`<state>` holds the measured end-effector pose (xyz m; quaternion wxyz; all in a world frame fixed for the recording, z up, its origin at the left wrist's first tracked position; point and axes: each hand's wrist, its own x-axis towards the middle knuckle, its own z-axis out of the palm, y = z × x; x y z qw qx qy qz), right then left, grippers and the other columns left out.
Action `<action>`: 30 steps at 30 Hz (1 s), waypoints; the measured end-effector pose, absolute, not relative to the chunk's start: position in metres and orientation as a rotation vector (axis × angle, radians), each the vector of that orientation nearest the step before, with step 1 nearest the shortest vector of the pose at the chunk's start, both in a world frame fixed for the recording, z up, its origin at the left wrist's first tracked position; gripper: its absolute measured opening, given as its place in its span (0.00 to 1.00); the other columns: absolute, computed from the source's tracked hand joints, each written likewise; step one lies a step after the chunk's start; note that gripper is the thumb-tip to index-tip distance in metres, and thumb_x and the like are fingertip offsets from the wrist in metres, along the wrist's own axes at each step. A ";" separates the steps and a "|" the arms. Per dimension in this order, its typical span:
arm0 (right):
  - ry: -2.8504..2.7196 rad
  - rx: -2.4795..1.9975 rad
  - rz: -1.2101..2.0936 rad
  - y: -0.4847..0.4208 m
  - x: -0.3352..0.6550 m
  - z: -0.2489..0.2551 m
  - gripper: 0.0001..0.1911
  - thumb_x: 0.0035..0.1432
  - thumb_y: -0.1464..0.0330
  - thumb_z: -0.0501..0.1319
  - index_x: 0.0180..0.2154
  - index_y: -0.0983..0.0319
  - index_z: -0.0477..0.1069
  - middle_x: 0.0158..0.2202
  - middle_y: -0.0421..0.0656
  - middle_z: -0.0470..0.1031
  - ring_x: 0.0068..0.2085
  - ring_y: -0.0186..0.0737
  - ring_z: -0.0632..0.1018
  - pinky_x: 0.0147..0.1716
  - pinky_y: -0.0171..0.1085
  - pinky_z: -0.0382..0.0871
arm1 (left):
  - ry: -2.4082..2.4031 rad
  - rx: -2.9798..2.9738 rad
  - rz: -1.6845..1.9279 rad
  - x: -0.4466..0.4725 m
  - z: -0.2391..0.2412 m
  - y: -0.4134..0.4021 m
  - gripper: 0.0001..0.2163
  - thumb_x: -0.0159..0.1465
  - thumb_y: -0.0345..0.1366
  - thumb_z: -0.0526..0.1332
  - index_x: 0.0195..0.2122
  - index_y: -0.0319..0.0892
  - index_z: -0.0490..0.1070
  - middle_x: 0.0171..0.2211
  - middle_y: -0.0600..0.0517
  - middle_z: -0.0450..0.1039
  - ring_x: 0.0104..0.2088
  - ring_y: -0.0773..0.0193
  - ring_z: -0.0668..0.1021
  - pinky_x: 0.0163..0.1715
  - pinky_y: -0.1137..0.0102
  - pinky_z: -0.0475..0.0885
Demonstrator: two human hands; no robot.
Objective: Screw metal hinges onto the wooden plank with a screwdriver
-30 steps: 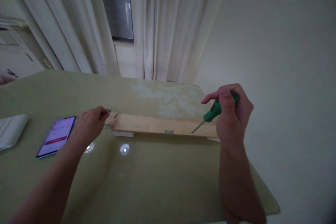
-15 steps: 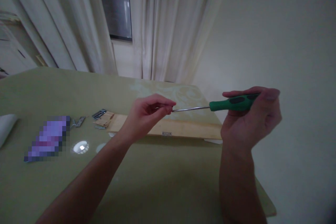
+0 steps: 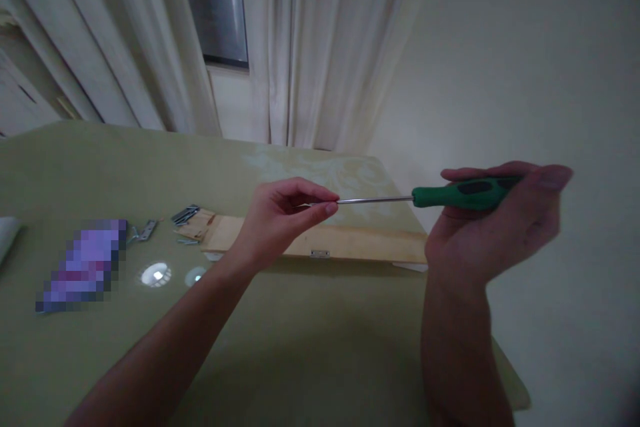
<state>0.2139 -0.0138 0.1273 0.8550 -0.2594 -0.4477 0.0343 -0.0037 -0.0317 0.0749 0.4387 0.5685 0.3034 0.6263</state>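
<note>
Green screwdriver (image 3: 425,197) held nearly level in the air above the desk (image 3: 320,347)

The screwdriver's handle lies in the right grip (image 3: 505,233), closed on it, with the steel shaft pointing left. The left grip (image 3: 283,213) is closed too, finger and thumb pinched about the shaft's tip end; whether another small piece sits there cannot be told.

Beneath lies a pale wooden board (image 3: 360,244), a small metal plate (image 3: 319,253) on its near edge and a white support (image 3: 410,267) showing under its right end. At its left end is a wooden piece (image 3: 194,225) with grey metal strips (image 3: 185,215) on it and screws (image 3: 189,241) just beside. Further left are a hinge-like metal part (image 3: 148,230) and a phone-like item (image 3: 85,267), blurred into blocks. Pale curtains (image 3: 335,47) hang behind, beside a dark window (image 3: 215,7).
</note>
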 end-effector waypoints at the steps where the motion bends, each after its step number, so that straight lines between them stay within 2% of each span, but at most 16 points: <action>1: -0.948 -0.547 0.068 -0.014 0.214 0.127 0.19 0.75 0.59 0.59 0.31 0.58 0.72 0.24 0.34 0.69 0.23 0.36 0.81 0.21 0.34 0.65 | 0.760 1.419 1.552 -0.004 0.075 -0.032 0.07 0.58 0.36 0.80 0.36 0.43 0.87 0.35 0.49 0.88 0.36 0.62 0.87 0.37 0.72 0.84; 5: -1.115 -0.568 0.136 -0.019 0.216 0.124 0.16 0.74 0.58 0.62 0.32 0.58 0.72 0.26 0.34 0.71 0.24 0.37 0.81 0.21 0.35 0.69 | 0.816 1.512 1.373 -0.013 0.069 -0.024 0.06 0.58 0.36 0.79 0.35 0.42 0.87 0.35 0.48 0.88 0.36 0.61 0.87 0.38 0.70 0.84; 10: -1.544 -0.792 0.281 -0.027 0.214 0.114 0.12 0.70 0.58 0.68 0.38 0.57 0.76 0.30 0.37 0.81 0.30 0.36 0.83 0.29 0.33 0.77 | 0.883 1.770 0.962 -0.020 0.042 -0.001 0.05 0.59 0.33 0.76 0.33 0.41 0.83 0.31 0.50 0.86 0.34 0.62 0.86 0.38 0.69 0.81; 15: -1.797 -0.933 0.364 -0.030 0.201 0.104 0.13 0.69 0.55 0.70 0.40 0.58 0.77 0.32 0.36 0.79 0.32 0.31 0.81 0.31 0.29 0.76 | 0.851 1.817 0.710 -0.021 0.019 0.012 0.07 0.59 0.33 0.74 0.35 0.41 0.79 0.32 0.51 0.85 0.33 0.61 0.85 0.35 0.69 0.78; 27: -1.906 -0.953 0.338 -0.026 0.186 0.094 0.13 0.70 0.56 0.68 0.40 0.59 0.77 0.32 0.36 0.78 0.31 0.32 0.79 0.33 0.31 0.74 | 0.888 1.916 0.611 -0.029 0.005 0.019 0.06 0.60 0.32 0.72 0.34 0.41 0.77 0.30 0.52 0.82 0.32 0.62 0.82 0.34 0.69 0.74; 30: -1.922 -0.935 0.374 -0.025 0.185 0.092 0.12 0.71 0.56 0.67 0.46 0.58 0.77 0.34 0.37 0.79 0.32 0.33 0.79 0.35 0.32 0.75 | 0.879 1.883 0.571 -0.030 0.004 0.018 0.05 0.60 0.32 0.71 0.35 0.41 0.76 0.31 0.52 0.82 0.32 0.61 0.82 0.34 0.69 0.74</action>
